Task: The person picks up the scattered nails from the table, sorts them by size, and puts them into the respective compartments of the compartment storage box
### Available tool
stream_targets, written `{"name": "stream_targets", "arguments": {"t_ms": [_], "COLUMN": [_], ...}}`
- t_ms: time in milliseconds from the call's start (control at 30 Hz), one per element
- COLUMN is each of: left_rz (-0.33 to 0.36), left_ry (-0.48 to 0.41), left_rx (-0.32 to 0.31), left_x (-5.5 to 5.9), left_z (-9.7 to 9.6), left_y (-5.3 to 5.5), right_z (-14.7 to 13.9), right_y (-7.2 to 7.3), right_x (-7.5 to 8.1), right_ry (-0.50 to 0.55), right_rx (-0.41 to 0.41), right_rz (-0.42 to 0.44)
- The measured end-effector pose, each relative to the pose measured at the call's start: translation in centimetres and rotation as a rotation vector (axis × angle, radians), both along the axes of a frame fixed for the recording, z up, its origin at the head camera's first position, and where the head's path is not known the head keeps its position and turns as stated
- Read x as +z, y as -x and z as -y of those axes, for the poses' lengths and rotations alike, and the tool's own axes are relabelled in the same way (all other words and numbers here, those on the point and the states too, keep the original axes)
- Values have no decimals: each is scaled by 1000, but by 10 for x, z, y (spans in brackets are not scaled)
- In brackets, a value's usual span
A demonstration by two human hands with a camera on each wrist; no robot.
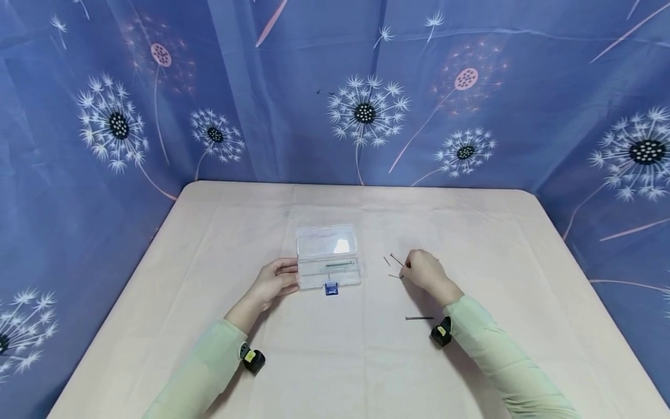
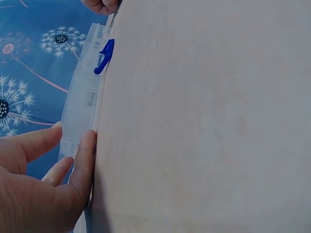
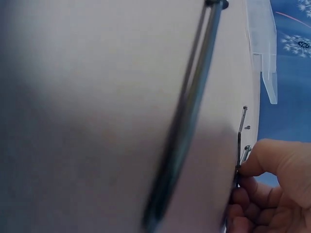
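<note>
My left hand point(image 1: 273, 280) holds the left end of a clear plastic box point(image 1: 314, 281), its fingers on the end wall. The lid point(image 1: 320, 241) stands raised at the back, and a blue latch point(image 1: 331, 288) hangs at the front. Inside lies a long thin metal nail point(image 1: 340, 264). To the right, my right hand point(image 1: 425, 270) is low over the table, thumb and finger pinching a dark nail point(image 3: 238, 150). A nail point(image 1: 396, 259) and another thin one point(image 1: 395, 276) lie at its fingertips, with a short one point(image 1: 387, 261) just left of them.
A longer nail point(image 1: 419, 318) lies nearer me, by the right wrist; it looms large and blurred in the right wrist view. Pale cloth covers the table point(image 1: 324, 361). Blue curtains point(image 1: 293, 116) with dandelion prints surround its back and sides.
</note>
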State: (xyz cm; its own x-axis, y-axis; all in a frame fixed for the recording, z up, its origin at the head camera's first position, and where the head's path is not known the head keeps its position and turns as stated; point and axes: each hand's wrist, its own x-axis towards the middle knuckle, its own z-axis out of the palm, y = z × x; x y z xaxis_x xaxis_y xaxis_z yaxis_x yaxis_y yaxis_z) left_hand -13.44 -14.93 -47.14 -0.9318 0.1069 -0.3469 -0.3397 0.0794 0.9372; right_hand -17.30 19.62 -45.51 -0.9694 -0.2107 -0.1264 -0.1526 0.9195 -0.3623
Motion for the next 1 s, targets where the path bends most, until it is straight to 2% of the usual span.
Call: {"name": "stream_targets", "arguments": {"t_ms": [167,267,433,567,667,833,1000], "left_rz": [0,-7,-13,-12,-10,-6,7], "left_ry": [3,-6,-11,-2,1,16,49], "left_rx": [7,2,1,7,11,16,23], "left_x": [0,0,0,-1,-1,-1,-1], "left_z": [-2,-3,-3,-2,-2,-2,-3], "left_y": [1,0,0,0,-1,0,0], "right_z": [-3,-7,-13,-16,-18,-21,-23], "right_y": [1,2,3,2,1,-1,-3], "right_x": [5,8,9,6,4,3,3], "right_ry": [-28,-19,37,148,234,327,483], "right_rx": [51,52,64,60,23,-82,-193], "right_rz": [-50,-77,-85,-95,-125,-168,-101]}}
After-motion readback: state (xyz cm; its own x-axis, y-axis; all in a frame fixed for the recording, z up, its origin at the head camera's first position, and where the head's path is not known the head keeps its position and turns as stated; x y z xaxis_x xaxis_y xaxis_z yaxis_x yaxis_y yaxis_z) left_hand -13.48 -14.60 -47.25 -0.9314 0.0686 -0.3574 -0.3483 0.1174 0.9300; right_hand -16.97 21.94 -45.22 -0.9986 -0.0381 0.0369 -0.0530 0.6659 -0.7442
